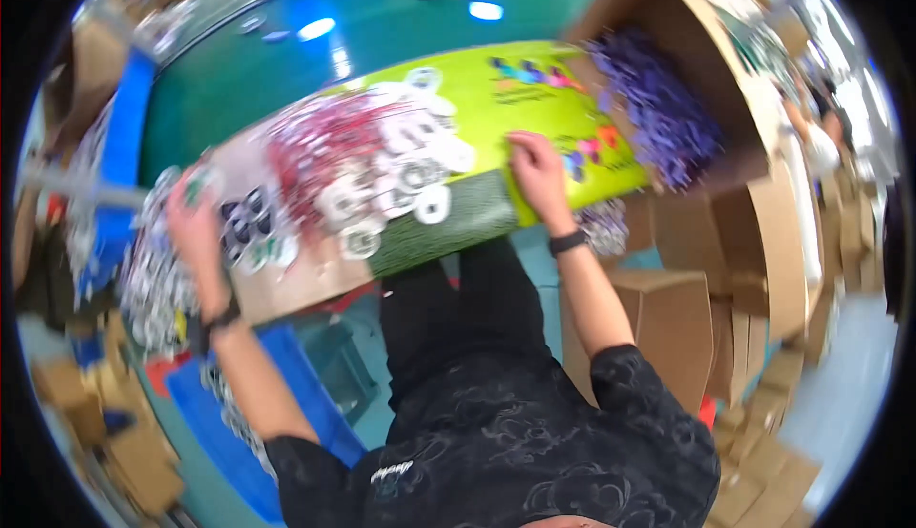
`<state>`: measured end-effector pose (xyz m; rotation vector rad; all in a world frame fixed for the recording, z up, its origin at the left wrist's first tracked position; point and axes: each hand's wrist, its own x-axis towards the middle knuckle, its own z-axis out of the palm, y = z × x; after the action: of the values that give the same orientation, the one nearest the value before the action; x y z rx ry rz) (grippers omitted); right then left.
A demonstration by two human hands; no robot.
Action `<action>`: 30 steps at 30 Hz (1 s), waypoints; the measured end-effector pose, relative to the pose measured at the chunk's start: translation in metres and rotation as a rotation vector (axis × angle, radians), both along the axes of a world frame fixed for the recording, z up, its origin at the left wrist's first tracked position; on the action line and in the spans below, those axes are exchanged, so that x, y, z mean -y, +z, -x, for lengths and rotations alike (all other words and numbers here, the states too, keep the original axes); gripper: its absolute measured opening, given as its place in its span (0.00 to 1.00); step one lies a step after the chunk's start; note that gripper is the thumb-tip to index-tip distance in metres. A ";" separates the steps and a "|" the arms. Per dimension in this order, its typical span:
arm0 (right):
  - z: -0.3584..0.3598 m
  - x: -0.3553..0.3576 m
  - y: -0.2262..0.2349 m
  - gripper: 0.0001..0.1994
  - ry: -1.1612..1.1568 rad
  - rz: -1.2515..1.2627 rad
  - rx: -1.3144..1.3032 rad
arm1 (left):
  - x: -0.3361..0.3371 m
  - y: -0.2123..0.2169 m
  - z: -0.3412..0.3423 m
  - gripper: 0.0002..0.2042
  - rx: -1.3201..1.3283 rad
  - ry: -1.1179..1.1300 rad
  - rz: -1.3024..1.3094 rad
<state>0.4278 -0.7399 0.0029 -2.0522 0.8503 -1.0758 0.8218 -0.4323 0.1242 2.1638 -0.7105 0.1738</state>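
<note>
At the far left, my left hand (194, 225) is raised beside a heap of white and silvery pieces (153, 285). Its fingers close on a white round piece (203, 183) with some green on it, smeared by motion. My right hand (541, 173) hovers over the lime-green printed sheet (477, 99), its fingers curled together. Whatever it may hold is too small to make out. Between the hands lie a bundle of red and clear strips (320, 151), several white round discs (431, 205), and a group of dark pieces (246, 221) nearer my left hand.
An open cardboard box (739, 99) with purple pieces (658, 113) leans in at the right. A textured dark-green strip (444, 227) lies along the near edge. Blue bins (239, 414) stand at lower left, and cardboard boxes (658, 323) at lower right. Behind stretches a green surface (401, 27).
</note>
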 end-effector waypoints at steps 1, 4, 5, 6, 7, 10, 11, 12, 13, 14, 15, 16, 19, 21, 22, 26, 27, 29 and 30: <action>-0.007 -0.009 0.011 0.08 -0.004 -0.130 0.030 | -0.030 -0.004 -0.005 0.19 -0.036 0.087 0.063; 0.000 -0.007 0.022 0.08 -0.043 -0.216 0.072 | -0.028 0.015 0.083 0.25 -0.443 -0.103 0.582; -0.002 -0.006 0.021 0.08 -0.016 -0.193 0.090 | -0.024 0.019 0.113 0.25 -0.445 -0.138 0.570; -0.007 -0.009 0.022 0.08 -0.017 -0.199 0.091 | -0.024 0.025 0.140 0.25 -0.441 -0.159 0.556; -0.011 -0.013 0.023 0.09 0.013 -0.214 0.117 | -0.021 0.022 0.164 0.25 -0.519 -0.293 0.507; 0.002 -0.015 0.025 0.10 0.048 -0.322 0.169 | 0.019 -0.008 0.229 0.23 -0.948 -0.644 0.387; 0.008 -0.016 0.029 0.10 0.089 -0.333 0.179 | 0.039 -0.011 0.246 0.22 -1.048 -0.728 0.321; 0.012 -0.013 0.033 0.10 0.131 -0.335 0.189 | 0.052 -0.031 0.258 0.21 -1.016 -0.803 0.262; 0.014 -0.012 0.033 0.11 0.143 -0.343 0.161 | 0.062 -0.036 0.270 0.19 -1.102 -0.805 0.246; 0.021 -0.010 0.036 0.11 0.152 -0.350 0.152 | 0.071 -0.049 0.269 0.20 -0.920 -0.922 0.093; 0.027 -0.006 0.041 0.11 0.085 -0.319 0.088 | 0.081 -0.044 0.268 0.20 -0.822 -0.866 -0.025; 0.033 -0.004 0.046 0.11 0.021 -0.288 0.024 | 0.090 -0.038 0.269 0.19 -0.723 -0.807 -0.142; 0.042 -0.005 0.068 0.12 0.060 -0.236 -0.106 | 0.099 -0.048 0.261 0.19 -0.764 -0.684 -0.080; 0.032 -0.016 0.074 0.15 0.157 -0.178 -0.187 | 0.099 -0.067 0.258 0.18 -0.840 -0.596 0.135; 0.015 -0.026 0.076 0.18 0.212 -0.113 -0.198 | 0.098 -0.073 0.256 0.18 -0.838 -0.587 0.127; -0.043 -0.043 0.065 0.30 0.267 0.148 -0.208 | 0.103 -0.082 0.244 0.18 -0.734 -0.512 0.204; -0.050 -0.042 0.062 0.30 0.271 0.178 -0.211 | 0.106 -0.083 0.242 0.17 -0.741 -0.479 0.247; -0.051 -0.034 0.062 0.29 0.282 0.171 -0.243 | 0.106 -0.074 0.239 0.18 -0.727 -0.482 0.134; -0.048 -0.029 0.065 0.29 0.286 0.163 -0.285 | 0.106 -0.073 0.242 0.18 -0.723 -0.485 0.138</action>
<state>0.4756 -0.7107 0.0678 -2.4158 0.5915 -0.7275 0.5798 -0.5379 0.0511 1.6792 -0.7294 -0.7523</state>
